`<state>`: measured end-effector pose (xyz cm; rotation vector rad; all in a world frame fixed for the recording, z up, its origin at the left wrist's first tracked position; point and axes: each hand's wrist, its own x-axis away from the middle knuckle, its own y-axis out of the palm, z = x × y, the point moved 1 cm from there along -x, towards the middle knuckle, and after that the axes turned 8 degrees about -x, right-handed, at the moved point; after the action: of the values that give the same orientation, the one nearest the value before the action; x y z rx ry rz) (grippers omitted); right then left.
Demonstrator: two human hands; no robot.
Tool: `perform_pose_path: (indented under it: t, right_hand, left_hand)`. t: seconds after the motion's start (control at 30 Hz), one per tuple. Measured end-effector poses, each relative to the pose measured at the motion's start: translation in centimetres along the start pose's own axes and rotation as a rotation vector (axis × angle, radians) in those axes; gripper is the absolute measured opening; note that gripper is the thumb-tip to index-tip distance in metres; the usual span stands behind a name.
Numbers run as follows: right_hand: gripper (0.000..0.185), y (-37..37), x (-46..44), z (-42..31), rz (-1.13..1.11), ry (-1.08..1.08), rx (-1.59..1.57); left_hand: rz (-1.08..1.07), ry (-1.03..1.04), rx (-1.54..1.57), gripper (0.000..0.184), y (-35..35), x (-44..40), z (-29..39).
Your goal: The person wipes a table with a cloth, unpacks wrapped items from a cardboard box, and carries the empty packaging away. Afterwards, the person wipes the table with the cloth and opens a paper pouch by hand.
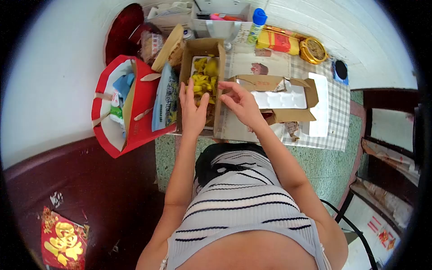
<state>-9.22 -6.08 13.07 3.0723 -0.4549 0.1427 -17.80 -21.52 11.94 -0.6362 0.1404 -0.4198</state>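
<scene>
In the head view, a tall open cardboard box (pixel 186 63) stands in front of me, with yellow crumpled pieces (pixel 205 83) inside it. My left hand (pixel 194 110) reaches over the near part of this box, its fingers and thumb apart, nothing seen in it. My right hand (pixel 241 102) is at the box's right edge, fingers lightly bent and apart from the thumb, with nothing visible between them. Further right lies a second cardboard box (pixel 311 93), its flaps spread around a white moulded tray (pixel 281 100).
At left stand a red paper bag (pixel 146 103) and a blue packet (pixel 164 108). Along the back are a blue-capped spray can (pixel 257 27), a yellow-red packet (pixel 278 42) and a gold pot (pixel 313 50). A white foam sheet (pixel 320 112) lies on the checked tablecloth (pixel 338 101).
</scene>
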Motion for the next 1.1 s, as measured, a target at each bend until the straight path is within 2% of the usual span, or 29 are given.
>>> perform_pose_path:
  t: [0.03, 0.07, 0.1, 0.2, 0.23, 0.3, 0.33, 0.4, 0.43, 0.5, 0.53, 0.57, 0.63, 0.67, 0.73, 0.77, 0.83, 0.87, 0.9, 0.97, 1.0, 1.07, 1.1]
  right_hand:
    - [0.040, -0.8, 0.6, 0.6, 0.022, 0.000, 0.005]
    - [0.040, -1.8, 1.3, 1.8, 0.124, -0.056, 0.168]
    - [0.039, -3.0, 2.2, 3.0, 0.224, -0.108, 0.334]
    - [0.044, -8.0, 5.6, 5.0, 0.615, -0.196, 0.714]
    - [0.046, -9.9, 6.9, 5.2, 0.719, -0.238, 0.840]
    - [0.056, -13.6, 9.6, 6.7, 0.956, -0.154, 1.019]
    - [0.056, -15.2, 10.5, 7.7, 0.960, -0.152, 1.021]
    - [0.067, -18.2, 12.3, 9.7, 1.188, 0.098, 0.894]
    - [0.067, -19.4, 12.9, 10.5, 1.195, 0.103, 0.893]
    - [0.073, -21.5, 13.7, 12.3, 1.078, 0.300, 0.547]
    - [0.073, -21.1, 13.5, 11.0, 0.995, 0.413, 0.383]
    - [0.065, -22.5, 13.8, 14.2, 0.935, 0.387, 0.184]
    - [0.051, -20.8, 13.5, 11.6, 0.890, 0.265, -0.132]
    - [0.051, -20.2, 13.4, 10.3, 0.892, 0.268, -0.141]
    - [0.042, -19.4, 13.1, 8.0, 0.799, 0.098, -0.346]
    - [0.042, -19.2, 13.2, 7.4, 0.802, 0.099, -0.355]
    - [0.041, -19.1, 13.1, 6.5, 0.607, 0.049, -0.353]
    - [0.042, -19.2, 13.0, 6.4, 0.576, 0.018, -0.349]
    - [0.042, -19.1, 12.9, 5.9, 0.576, 0.020, -0.351]
    - [0.043, -18.9, 12.4, 5.0, 0.577, -0.042, -0.577]
    - [0.043, -18.8, 12.2, 4.7, 0.578, -0.042, -0.580]
    - [0.045, -18.8, 12.0, 4.2, 0.593, -0.060, -0.758]
    - [0.045, -19.1, 11.9, 4.0, 0.598, -0.063, -0.760]
  left_hand:
    - [-0.001, 0.074, -0.158, 0.061, 0.0, 0.1, 0.5]
    - [0.008, 0.094, -0.186, 0.049, 0.1, 0.5, 1.3]
    - [-0.004, 0.106, -0.179, 0.049, 0.3, 0.8, 1.9]
    - [0.087, 0.339, -0.296, 0.038, 1.3, 1.4, 3.7]
    - [0.081, 0.344, -0.289, 0.038, 2.1, 1.6, 3.9]
    - [-0.123, 0.467, -0.114, 0.038, 4.1, 2.2, 4.1]
    - [-0.127, 0.470, -0.112, 0.038, 4.9, 2.6, 4.8]
    - [-0.248, 0.436, -0.086, 0.042, 6.9, 3.6, 6.3]
    - [-0.254, 0.441, -0.086, 0.042, 8.0, 3.9, 5.9]
    - [-0.298, 0.323, -0.320, 0.050, 10.7, 4.2, 4.5]
    - [-0.300, 0.328, -0.322, 0.050, 11.5, 4.2, 4.2]
    - [-0.368, 0.274, -0.387, 0.056, 12.2, 4.0, 3.7]
    - [-0.440, 0.222, -0.460, 0.061, 12.7, 3.2, 3.7]
    - [-0.370, 0.227, -0.441, 0.065, 12.8, 2.5, 3.9]
    - [-0.261, 0.266, -0.434, 0.077, 13.0, 1.2, 4.5]
    - [-0.264, 0.269, -0.442, 0.077, 13.3, 0.7, 4.4]
    - [-0.249, 0.394, -0.541, 0.086, 14.3, -0.4, 3.8]
    - [-0.287, 0.402, -0.556, 0.099, 15.0, -0.8, 3.0]
    - [-0.288, 0.400, -0.559, 0.099, 14.8, -0.7, 3.7]
    - [-0.463, 0.391, -0.510, 0.104, 14.5, -0.6, 5.0]
    - [-0.465, 0.392, -0.513, 0.104, 14.5, -0.7, 5.3]
    - [-0.629, 0.227, -0.267, 0.099, 14.7, -0.9, 5.8]
    - [-0.632, 0.231, -0.270, 0.099, 14.7, -0.9, 6.1]
